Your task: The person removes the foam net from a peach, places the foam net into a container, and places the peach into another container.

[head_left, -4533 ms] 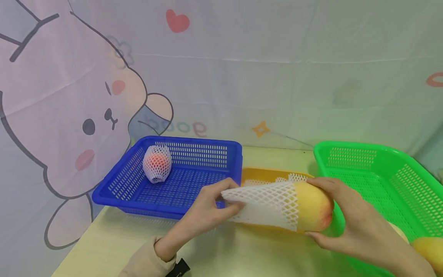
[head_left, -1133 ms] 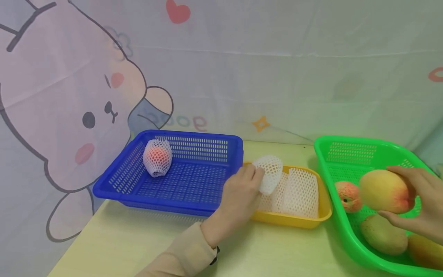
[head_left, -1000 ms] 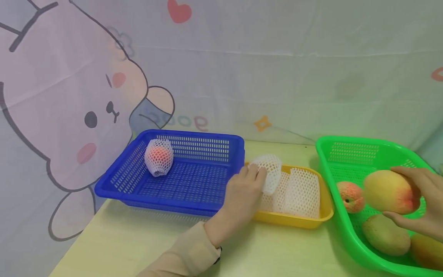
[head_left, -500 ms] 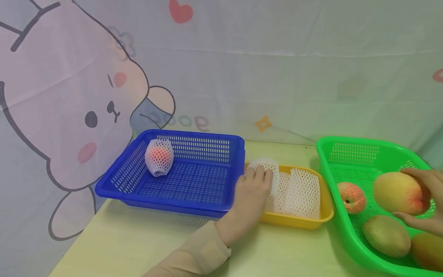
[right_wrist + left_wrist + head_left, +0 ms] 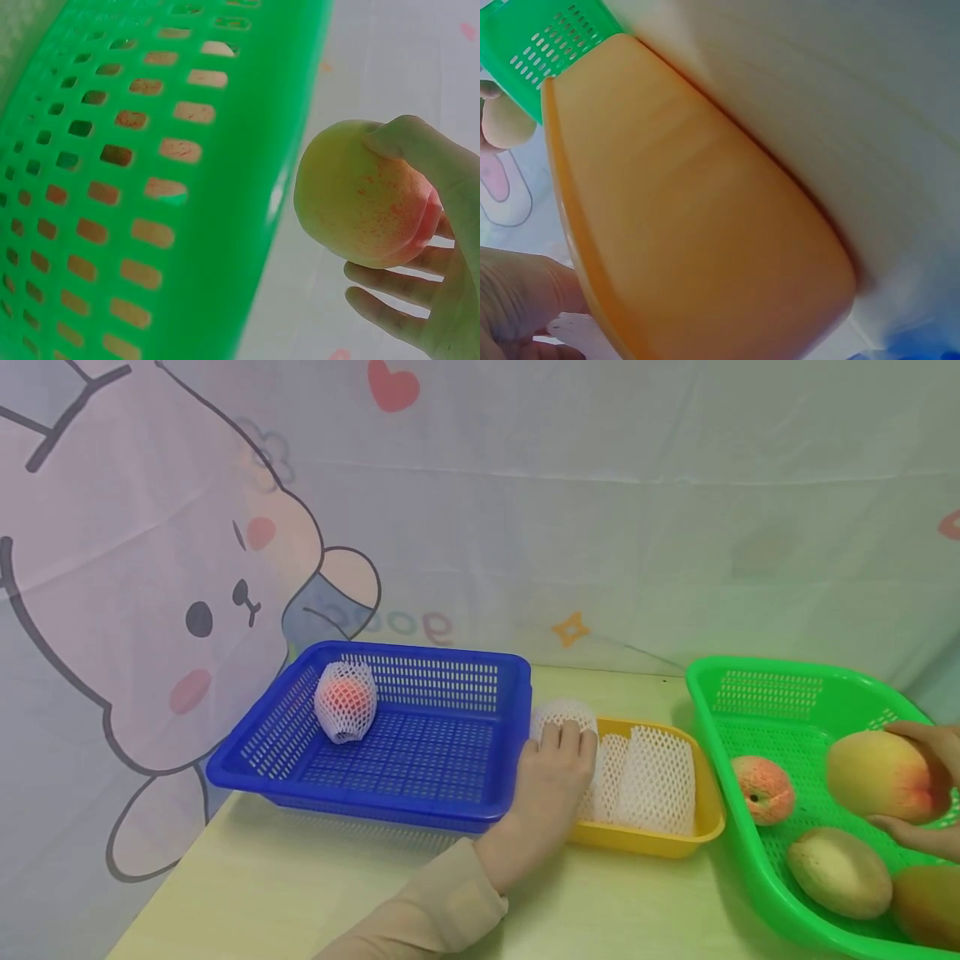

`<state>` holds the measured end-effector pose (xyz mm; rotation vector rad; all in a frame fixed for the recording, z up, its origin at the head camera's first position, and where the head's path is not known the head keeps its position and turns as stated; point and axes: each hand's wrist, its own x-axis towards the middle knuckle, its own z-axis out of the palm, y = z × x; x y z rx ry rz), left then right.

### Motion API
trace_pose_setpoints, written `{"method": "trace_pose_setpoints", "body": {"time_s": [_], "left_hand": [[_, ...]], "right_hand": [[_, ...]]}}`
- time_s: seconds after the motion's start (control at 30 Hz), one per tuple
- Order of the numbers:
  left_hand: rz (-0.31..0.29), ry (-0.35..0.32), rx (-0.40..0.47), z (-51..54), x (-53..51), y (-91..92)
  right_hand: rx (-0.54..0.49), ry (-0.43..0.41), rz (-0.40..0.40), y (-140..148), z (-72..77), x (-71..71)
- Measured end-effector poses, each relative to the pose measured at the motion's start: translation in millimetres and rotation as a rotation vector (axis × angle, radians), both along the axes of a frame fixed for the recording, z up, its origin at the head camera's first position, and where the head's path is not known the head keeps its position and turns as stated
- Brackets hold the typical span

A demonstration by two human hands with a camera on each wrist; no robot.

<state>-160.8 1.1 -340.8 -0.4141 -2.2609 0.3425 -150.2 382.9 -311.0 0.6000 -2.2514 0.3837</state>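
Note:
My left hand [image 5: 551, 785] is at the left end of the yellow tray [image 5: 637, 842], its curled fingers pinching a white foam net sleeve [image 5: 564, 713]. Part of that sleeve is hidden behind the hand. More foam nets [image 5: 656, 781] lie flat in the tray, to the right of the hand. My right hand [image 5: 930, 793] grips a yellow peach with a red blush [image 5: 885, 777] above the green basket [image 5: 817, 668]. In the right wrist view, thumb and fingers curve round the peach [image 5: 360, 195], just beyond the basket's rim.
In the blue basket [image 5: 431, 814] sits one fruit [image 5: 347, 700] wrapped in a foam net. The green basket holds a reddish fruit [image 5: 763, 789], a pale mango-like fruit [image 5: 840, 870] and a yellow-orange fruit [image 5: 930, 906]. A printed cloth [image 5: 600, 527] hangs behind the table.
The foam sleeve is off the peach that it partly covered. My left hand has carried it to the yellow tray and lowered it slightly. My right hand has moved right with the peach.

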Motion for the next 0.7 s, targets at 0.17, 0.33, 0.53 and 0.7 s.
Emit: {"method": "trace_pose_setpoints", "body": {"time_s": [0.17, 0.33, 0.53, 0.7], "left_hand": [[0.038, -0.044, -0.017, -4.4, -0.7, 1.0], [0.055, -0.069, -0.016, -8.2, -1.8, 1.3], [0.062, -0.164, -0.05, -9.6, -1.6, 1.9], [0.054, -0.26, -0.059, -7.9, -0.9, 2.4]], "right_hand": [[0.012, -0.02, -0.001, 8.2, -4.2, -2.9], [0.0, -0.009, 0.011, 10.3, -9.3, -6.5], [0.006, -0.052, -0.008, 9.1, -8.7, -2.2], [0.015, -0.067, -0.036, 15.7, -16.0, -4.8]]}}
